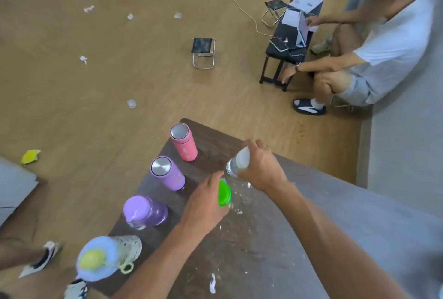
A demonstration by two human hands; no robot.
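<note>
Right hand (261, 167) grips the tilted bottle (236, 163) round its body, fingers curled, above the tabletop (263, 238) near its far edge; left hand (206, 203) fingers pinch the green lid (224, 193) just beside it; bottle judged light, stiff, smooth, possibly slippery, best held mid-body.

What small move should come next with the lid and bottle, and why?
Probably bring the green lid to the lower end of the tilted white bottle. The left hand holds the lid beside that end, the right hand grips the bottle, and the lid is off.
</note>
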